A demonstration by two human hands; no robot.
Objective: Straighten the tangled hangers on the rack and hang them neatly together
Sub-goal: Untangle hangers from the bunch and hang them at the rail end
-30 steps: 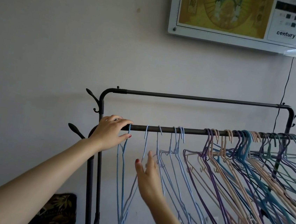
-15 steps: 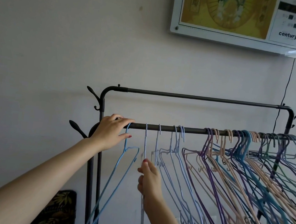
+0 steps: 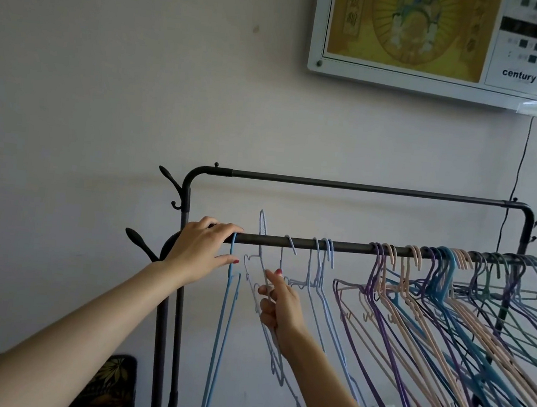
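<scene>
A black rack has a near rail (image 3: 348, 247) and a higher back bar (image 3: 361, 187). My left hand (image 3: 201, 251) rests on the rail's left end, fingers laid along its top, right over the hook of a blue hanger (image 3: 224, 314) that hangs edge-on. My right hand (image 3: 279, 307) grips a pale lilac hanger (image 3: 262, 226) by its neck. Its hook stands above the rail, off it. Three pale blue hangers (image 3: 320, 265) hang loosely just right of that. Further right, several purple, pink and teal hangers (image 3: 432, 306) crowd together, their lower parts crossed and tangled.
Coat pegs (image 3: 170, 179) stick out from the rack's left post. A framed picture panel (image 3: 427, 37) hangs on the wall above, with a black cable (image 3: 517, 176) running down from it. A leaf-patterned cushion (image 3: 109, 385) lies at the bottom left.
My right hand closed on the pale lilac hanger and lifted its hook up off the rail. The blue hanger swung back to hang straight. My left hand stayed on the rail.
</scene>
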